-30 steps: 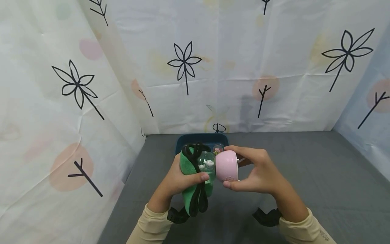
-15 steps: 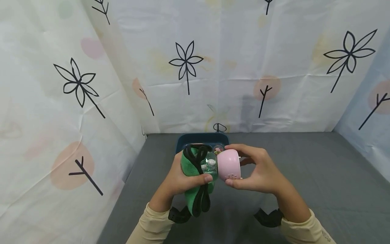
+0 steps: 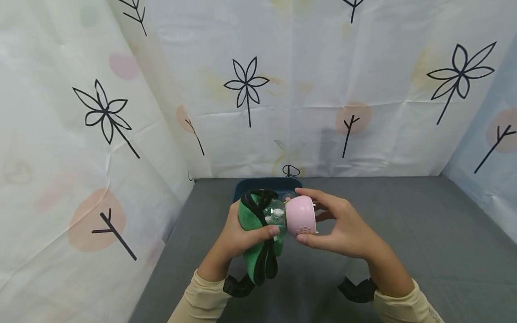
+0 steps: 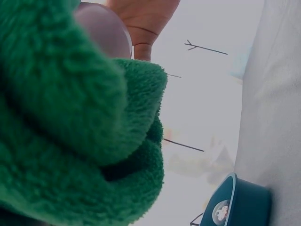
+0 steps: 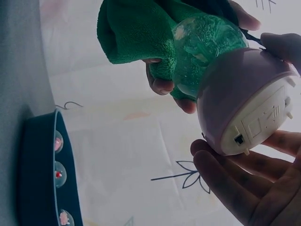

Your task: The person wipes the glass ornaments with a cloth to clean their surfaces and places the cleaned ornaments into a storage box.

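Note:
A snow globe lies on its side between my hands, with a clear dome [image 3: 275, 212] and a pink base [image 3: 300, 215]. White bits show inside the dome. My left hand [image 3: 238, 233] holds a green plush cloth [image 3: 251, 220] with black edging round the dome, thumb over the cloth's front. My right hand [image 3: 343, 224] grips the pink base between thumb and fingers. In the right wrist view, the base's white underside [image 5: 261, 117] faces the camera, with small feet and a dark switch. Folds of cloth hide most of the left wrist view.
Behind the hands, a dark blue bin [image 3: 266, 183] stands on the grey table [image 3: 404, 224]. Several small clear globes [image 5: 59, 174] with coloured figures sit in it. A patterned white curtain [image 3: 307, 89] closes off the back and sides.
The snow globe has turned slightly in my hands, so the raised pattern on its pink base sits higher and shows more. Both hands keep their holds in nearly the same place.

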### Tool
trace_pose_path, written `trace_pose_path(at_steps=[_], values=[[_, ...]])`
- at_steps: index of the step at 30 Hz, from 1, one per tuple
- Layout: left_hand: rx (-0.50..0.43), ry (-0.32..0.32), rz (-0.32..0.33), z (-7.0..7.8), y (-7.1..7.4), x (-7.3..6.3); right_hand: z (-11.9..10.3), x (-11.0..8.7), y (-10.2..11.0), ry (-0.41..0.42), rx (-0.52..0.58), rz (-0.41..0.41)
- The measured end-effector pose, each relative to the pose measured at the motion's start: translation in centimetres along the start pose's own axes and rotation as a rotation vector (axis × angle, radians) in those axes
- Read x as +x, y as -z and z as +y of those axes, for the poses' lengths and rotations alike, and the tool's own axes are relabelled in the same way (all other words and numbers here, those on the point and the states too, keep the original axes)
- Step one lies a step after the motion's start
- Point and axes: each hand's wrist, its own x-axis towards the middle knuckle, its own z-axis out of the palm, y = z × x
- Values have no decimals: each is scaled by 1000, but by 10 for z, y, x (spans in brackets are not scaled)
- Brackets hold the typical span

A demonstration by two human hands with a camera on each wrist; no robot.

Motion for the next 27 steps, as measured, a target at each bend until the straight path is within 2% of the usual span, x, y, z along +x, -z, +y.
trace_pose_path(at_steps=[4, 7, 10, 17, 22, 27], values=[[-25, -5, 19, -2, -1, 0, -1, 0, 0, 16, -1, -9], [-67, 6, 44, -2, -1, 0, -1, 1, 0, 69, -22, -22], [-96, 20, 63, -1, -1, -1, 0, 3, 0, 150, -42, -20], [-105, 19, 76, 0, 1, -1, -1, 5, -2, 391, -151, 68], [-110, 40, 77, 1, 2, -1, 1, 7, -3, 453, -130, 81], [-103, 29, 52, 1, 2, -1, 4, 7, -4, 488, -100, 96]])
